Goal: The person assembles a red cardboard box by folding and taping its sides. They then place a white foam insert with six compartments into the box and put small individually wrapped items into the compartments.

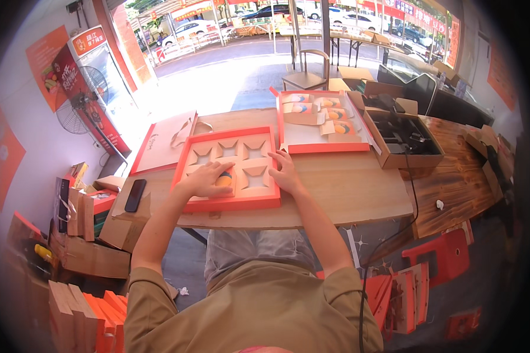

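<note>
On the pale wooden table lay the shallow orange cardboard tray with its beige star-cut insert: light, stiff, probably best held by its rims. The left hand pressed flat, fingers spread, over an orange round item in the tray; the right hand rested open on the tray's right side.

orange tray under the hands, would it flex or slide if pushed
The tray looks like thin card with cut-out pockets, so it is probably light and a bit bendy. Lying flat on the smooth wooden table, it would likely slide, not tip. The left hand and right hand resting on it should steady it.
</note>
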`<state>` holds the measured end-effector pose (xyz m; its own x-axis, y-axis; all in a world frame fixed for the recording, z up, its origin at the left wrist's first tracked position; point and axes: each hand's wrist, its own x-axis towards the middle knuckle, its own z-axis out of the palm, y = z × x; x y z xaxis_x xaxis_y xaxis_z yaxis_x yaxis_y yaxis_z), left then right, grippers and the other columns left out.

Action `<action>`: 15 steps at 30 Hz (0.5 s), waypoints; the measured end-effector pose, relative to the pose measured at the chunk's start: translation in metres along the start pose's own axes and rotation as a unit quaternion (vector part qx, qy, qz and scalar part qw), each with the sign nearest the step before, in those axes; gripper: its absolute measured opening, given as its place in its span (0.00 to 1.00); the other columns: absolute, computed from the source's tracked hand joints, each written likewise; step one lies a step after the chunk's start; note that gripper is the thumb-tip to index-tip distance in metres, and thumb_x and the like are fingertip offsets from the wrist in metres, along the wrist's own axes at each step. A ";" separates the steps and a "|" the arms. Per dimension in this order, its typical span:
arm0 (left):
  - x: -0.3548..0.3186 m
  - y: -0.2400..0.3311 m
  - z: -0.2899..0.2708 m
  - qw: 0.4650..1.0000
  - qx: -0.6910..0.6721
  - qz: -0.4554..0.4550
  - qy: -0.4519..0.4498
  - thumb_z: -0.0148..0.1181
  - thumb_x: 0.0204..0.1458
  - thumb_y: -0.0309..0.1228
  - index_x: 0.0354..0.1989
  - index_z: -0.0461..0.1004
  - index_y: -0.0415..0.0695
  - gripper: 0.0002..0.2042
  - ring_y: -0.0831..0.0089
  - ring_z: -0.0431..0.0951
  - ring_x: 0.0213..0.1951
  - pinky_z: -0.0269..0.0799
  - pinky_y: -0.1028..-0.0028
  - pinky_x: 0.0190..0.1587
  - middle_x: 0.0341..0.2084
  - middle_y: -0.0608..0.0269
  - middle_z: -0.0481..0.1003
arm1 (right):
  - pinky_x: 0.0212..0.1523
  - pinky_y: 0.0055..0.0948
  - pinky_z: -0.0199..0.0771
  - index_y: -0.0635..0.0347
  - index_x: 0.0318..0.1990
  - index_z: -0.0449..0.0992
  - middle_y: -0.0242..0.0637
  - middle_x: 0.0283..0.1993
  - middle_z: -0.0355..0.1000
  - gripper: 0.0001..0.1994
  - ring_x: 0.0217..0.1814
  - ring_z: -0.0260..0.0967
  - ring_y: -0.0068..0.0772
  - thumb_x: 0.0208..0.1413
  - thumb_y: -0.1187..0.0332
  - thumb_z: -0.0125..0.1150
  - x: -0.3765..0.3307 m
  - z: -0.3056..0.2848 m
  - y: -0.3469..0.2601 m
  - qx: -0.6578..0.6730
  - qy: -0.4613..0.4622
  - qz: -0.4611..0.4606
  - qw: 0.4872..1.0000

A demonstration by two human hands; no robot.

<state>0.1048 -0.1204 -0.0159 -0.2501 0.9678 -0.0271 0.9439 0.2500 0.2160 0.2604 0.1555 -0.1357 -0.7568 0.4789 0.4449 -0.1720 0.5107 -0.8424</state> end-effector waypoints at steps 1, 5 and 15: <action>0.000 0.000 0.001 1.000 -0.002 0.000 0.000 0.65 0.55 0.61 0.80 0.59 0.49 0.47 0.41 0.69 0.68 0.65 0.50 0.70 0.66 0.40 0.70 | 0.77 0.47 0.64 0.59 0.66 0.79 0.57 0.75 0.64 0.28 0.79 0.61 0.57 0.56 0.65 0.68 0.000 0.000 0.000 0.004 -0.004 0.005 1.000; 0.002 0.000 0.000 1.000 0.007 0.001 -0.004 0.65 0.55 0.61 0.80 0.59 0.50 0.47 0.41 0.69 0.67 0.66 0.50 0.69 0.64 0.40 0.71 | 0.78 0.47 0.62 0.58 0.67 0.78 0.55 0.76 0.62 0.29 0.80 0.58 0.55 0.55 0.66 0.67 -0.001 0.000 -0.001 -0.006 -0.009 0.007 1.000; -0.007 -0.005 0.016 0.997 0.049 0.041 0.040 0.61 0.57 0.66 0.81 0.57 0.46 0.50 0.42 0.62 0.74 0.58 0.50 0.76 0.71 0.41 0.65 | 0.78 0.48 0.62 0.57 0.67 0.79 0.56 0.76 0.63 0.29 0.80 0.59 0.57 0.55 0.64 0.68 -0.001 0.004 0.002 -0.018 0.001 -0.004 1.000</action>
<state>0.1049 -0.1286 -0.0322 -0.1847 0.9807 0.0646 0.9773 0.1764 0.1172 0.2588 0.1532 -0.1385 -0.7549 0.4755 0.4517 -0.1550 0.5399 -0.8273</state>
